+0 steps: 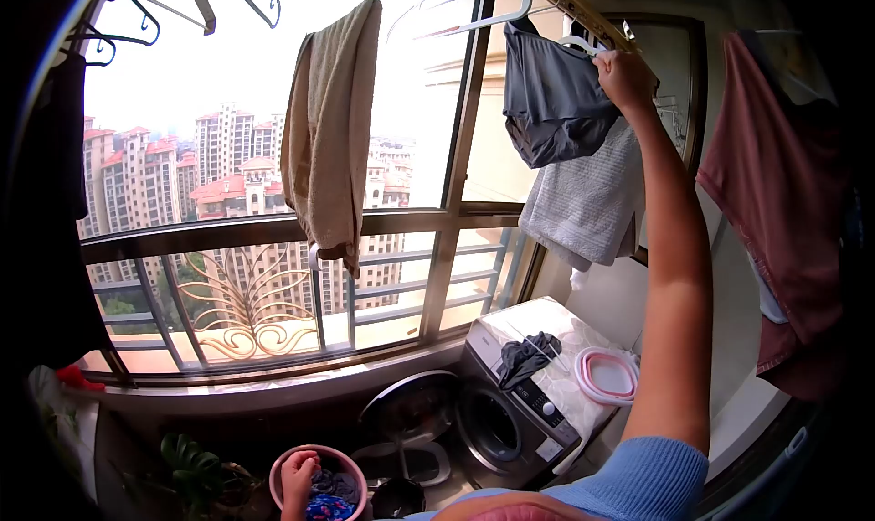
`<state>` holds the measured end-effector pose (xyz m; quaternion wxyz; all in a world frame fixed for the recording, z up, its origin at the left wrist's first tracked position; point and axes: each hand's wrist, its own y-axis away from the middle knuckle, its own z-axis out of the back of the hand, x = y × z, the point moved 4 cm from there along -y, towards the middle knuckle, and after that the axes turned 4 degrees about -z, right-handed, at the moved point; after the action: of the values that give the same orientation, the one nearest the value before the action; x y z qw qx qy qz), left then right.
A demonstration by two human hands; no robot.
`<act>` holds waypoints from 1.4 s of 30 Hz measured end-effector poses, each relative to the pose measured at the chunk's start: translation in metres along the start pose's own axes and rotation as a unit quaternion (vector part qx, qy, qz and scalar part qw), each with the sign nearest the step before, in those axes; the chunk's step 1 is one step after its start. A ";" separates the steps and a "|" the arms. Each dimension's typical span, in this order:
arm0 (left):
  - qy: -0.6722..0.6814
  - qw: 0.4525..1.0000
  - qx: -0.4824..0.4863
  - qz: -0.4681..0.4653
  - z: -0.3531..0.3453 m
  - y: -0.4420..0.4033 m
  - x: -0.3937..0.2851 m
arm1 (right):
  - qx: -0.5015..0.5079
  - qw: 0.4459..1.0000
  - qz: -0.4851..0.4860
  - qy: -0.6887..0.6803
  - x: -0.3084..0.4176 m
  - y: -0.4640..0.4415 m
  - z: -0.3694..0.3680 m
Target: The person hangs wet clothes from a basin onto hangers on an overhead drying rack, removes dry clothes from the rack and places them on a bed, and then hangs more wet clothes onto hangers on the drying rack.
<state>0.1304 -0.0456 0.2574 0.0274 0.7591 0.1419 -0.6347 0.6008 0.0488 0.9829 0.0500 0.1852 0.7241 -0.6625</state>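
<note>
Raised at the upper right, my right hand [627,79] is closed on the upper corner of a pair of grey briefs [561,92], beside a white hanger [580,43] on the rail. Just behind and below the briefs hangs a light grey towel [583,197]. Low down, my left hand [299,474] has its fingers curled over a pink basin [275,484]. Inside the basin lie dark and bright blue clothes [330,505]. What the left fingers hold, if anything, is hidden.
A beige towel [330,129] hangs before the window. A washing machine [515,421] with its round door open bears a dark cloth [529,359] and pink-rimmed folded basins [605,376]. A maroon garment [775,193] hangs at right; a leafy plant [191,466] stands low left.
</note>
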 end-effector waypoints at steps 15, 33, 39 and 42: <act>0.024 0.999 -0.041 0.026 0.005 0.017 0.026 | -0.034 0.999 -0.002 -0.027 0.036 -0.053 -0.038; -0.004 0.998 -0.047 0.033 0.000 0.000 0.037 | -0.067 0.998 0.002 0.013 0.025 -0.048 -0.059; 0.007 0.998 -0.046 0.037 -0.006 -0.008 0.040 | -0.087 0.995 0.033 0.023 0.030 -0.052 -0.064; -0.006 0.998 -0.049 0.038 -0.011 -0.012 0.036 | -0.094 0.994 0.036 0.030 0.036 -0.048 -0.062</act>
<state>0.1435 -0.0257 0.2265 0.0895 0.7582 0.1437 -0.6297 0.5622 0.1137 1.0241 0.0692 0.2248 0.7773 -0.5835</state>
